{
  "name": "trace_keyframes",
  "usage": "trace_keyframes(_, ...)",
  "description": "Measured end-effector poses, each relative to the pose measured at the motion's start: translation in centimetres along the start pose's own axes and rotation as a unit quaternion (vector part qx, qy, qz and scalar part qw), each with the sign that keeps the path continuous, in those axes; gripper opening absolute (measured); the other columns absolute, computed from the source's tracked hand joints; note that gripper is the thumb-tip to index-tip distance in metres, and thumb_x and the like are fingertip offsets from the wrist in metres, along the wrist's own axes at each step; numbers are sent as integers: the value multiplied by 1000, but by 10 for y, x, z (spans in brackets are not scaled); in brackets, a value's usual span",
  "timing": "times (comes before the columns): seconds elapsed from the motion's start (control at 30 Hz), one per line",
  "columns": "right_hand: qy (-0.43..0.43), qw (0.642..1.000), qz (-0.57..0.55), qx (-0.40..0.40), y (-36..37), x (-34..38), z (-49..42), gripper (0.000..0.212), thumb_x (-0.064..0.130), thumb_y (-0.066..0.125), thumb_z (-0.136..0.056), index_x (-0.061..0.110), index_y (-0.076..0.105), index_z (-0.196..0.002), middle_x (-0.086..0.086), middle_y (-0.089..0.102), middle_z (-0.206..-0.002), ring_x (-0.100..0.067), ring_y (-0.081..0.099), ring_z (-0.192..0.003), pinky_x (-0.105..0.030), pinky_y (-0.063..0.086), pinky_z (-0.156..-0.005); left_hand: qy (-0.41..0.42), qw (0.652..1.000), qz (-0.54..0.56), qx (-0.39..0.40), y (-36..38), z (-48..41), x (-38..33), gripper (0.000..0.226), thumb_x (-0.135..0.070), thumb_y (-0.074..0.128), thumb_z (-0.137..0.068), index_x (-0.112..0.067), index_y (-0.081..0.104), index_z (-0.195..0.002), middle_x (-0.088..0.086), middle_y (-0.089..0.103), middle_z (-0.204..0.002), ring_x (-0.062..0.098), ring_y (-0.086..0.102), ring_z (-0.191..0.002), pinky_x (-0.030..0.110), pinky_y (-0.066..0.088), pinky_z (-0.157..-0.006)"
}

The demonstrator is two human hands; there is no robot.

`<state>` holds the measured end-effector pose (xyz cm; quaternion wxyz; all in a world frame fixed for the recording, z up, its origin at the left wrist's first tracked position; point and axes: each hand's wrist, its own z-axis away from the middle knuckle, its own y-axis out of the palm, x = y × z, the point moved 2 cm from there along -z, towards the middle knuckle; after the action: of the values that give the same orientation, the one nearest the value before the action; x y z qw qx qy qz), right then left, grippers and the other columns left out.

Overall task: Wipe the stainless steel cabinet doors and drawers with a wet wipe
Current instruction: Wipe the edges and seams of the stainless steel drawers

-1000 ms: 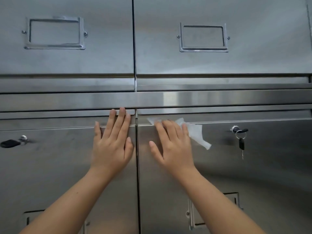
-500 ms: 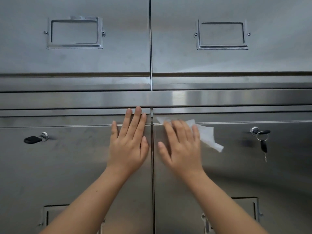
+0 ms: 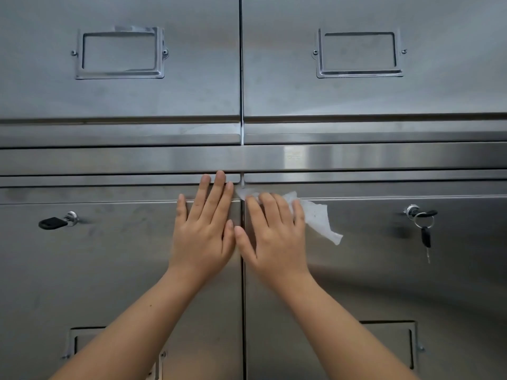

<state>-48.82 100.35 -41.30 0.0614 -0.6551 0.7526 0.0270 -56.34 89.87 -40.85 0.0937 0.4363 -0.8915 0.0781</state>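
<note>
A stainless steel cabinet fills the view, with two drawers above and two doors below. My right hand [image 3: 274, 237] lies flat with straight fingers on the upper left corner of the right door [image 3: 384, 283], pressing a white wet wipe [image 3: 315, 215] against the steel. The wipe sticks out to the right of my fingers and up toward the door's top edge. My left hand [image 3: 204, 229] rests flat on the upper right corner of the left door [image 3: 96, 270], its fingertips reaching the door's top lip. The two hands nearly touch at the centre seam.
A black key [image 3: 53, 222] sits in the left door's lock. A key ring with a hanging key [image 3: 424, 229] is in the right door's lock. The left drawer [image 3: 120, 100] and right drawer [image 3: 370, 100] each carry a metal label frame.
My right hand and the wipe have slid left along the top of the right door toward the centre seam. The camera has shifted slightly; my left hand stays put.
</note>
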Motion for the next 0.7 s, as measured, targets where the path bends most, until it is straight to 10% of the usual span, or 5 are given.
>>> trace_keyframes(0.7,-22,999,-33,-33,1,-24,7,49,37,44,-82,5,65,-114,-11,63,-113,-28,58,-109,-45,30,-100,-23,999,-31,31,-6,1,-6,60,-26,31,-87,-5,30,-143,12,26,-150,25,22,-139,49,14,-110)
